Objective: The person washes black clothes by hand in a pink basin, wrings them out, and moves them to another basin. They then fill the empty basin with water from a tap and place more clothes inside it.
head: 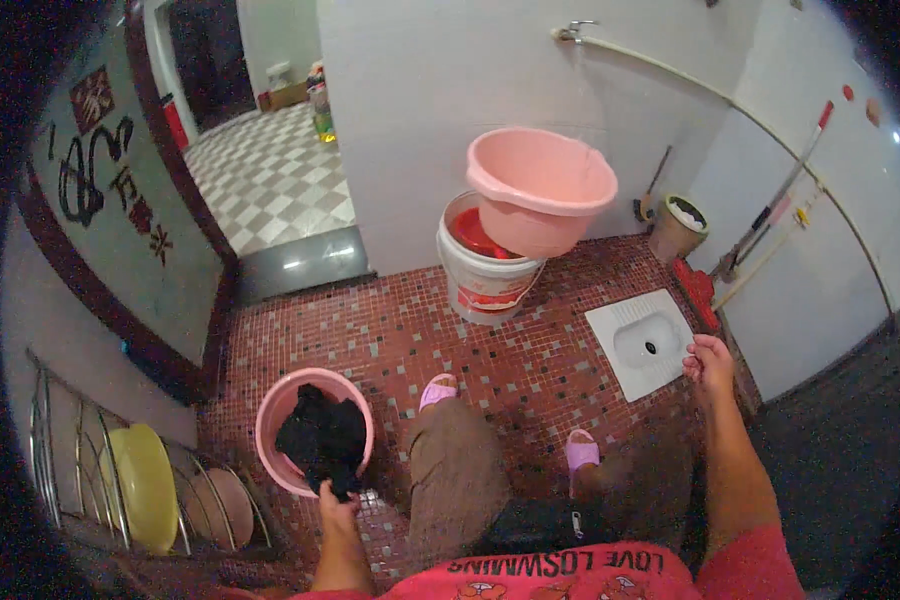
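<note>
My left hand (337,508) grips the near end of a bundle of black cloth (322,435). Most of that cloth lies in a pink plastic basin (268,442) on the floor to my left; one end hangs over the near rim. Out to my right, my right hand (709,365) is in the air with loosely curled fingers and nothing seen in it. Beneath and beyond it is a white squat toilet (616,367). Ahead, a larger pink basin (525,221) rests tilted on a white bucket (469,296) with something red inside.
A wall tap (570,34) runs water towards the large basin. Long-handled cleaning tools (765,217) lean at right near a waste bin (671,240). At left stand a metal rack (112,480) with a yellow basin (142,487) and an open door (135,187). A raised sill (307,262) crosses the doorway.
</note>
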`<state>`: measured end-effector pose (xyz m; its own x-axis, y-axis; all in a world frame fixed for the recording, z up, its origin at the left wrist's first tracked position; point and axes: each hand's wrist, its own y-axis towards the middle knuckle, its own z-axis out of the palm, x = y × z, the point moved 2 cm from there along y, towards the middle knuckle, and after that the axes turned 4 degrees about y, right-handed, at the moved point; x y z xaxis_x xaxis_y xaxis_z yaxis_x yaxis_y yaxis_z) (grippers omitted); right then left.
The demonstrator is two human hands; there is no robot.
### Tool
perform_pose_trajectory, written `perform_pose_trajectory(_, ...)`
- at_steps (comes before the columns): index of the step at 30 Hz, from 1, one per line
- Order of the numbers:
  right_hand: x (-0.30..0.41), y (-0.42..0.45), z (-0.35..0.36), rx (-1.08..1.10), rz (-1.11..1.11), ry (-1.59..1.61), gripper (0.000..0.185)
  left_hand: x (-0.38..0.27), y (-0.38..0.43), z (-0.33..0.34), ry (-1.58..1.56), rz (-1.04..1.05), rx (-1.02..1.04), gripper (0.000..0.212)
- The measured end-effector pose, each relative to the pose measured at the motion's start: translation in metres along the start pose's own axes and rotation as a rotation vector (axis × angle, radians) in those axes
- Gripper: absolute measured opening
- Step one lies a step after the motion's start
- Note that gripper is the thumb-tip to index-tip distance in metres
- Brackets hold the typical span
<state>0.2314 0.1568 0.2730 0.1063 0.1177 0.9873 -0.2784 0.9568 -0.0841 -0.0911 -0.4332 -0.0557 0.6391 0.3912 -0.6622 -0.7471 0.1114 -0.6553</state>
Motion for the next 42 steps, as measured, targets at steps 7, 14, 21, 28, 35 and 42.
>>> perform_pose_trajectory(7,-0.074,-0.013,-0.150,-0.178,-0.127,0.045,0.017,-0.035,-0.038,0.044,-0.008,-0.104,-0.079,0.041)
perform_pose_trajectory(14,-0.142,-0.075,-0.255,-0.483,0.054,0.271,0.021,-0.108,-0.072,0.058,-0.015,0.147,0.023,0.037)
perform_pose_trajectory(21,-0.121,-0.093,-0.252,-0.538,0.083,0.245,0.022,-0.188,-0.101,0.103,-0.103,0.358,0.119,0.031)
perform_pose_trajectory(28,-0.082,-0.086,-0.186,-0.305,-0.013,0.329,0.018,-0.252,-0.131,0.176,-0.016,0.662,0.276,0.028)
perform_pose_trajectory(35,-0.017,-0.070,-0.107,-0.067,-0.089,0.046,0.038,-0.254,-0.231,0.319,-0.297,0.298,0.573,0.035)
perform_pose_trajectory(42,0.031,-0.089,0.043,0.425,-0.449,-0.461,0.096,-0.226,-0.309,0.417,-0.227,0.146,0.978,0.041)
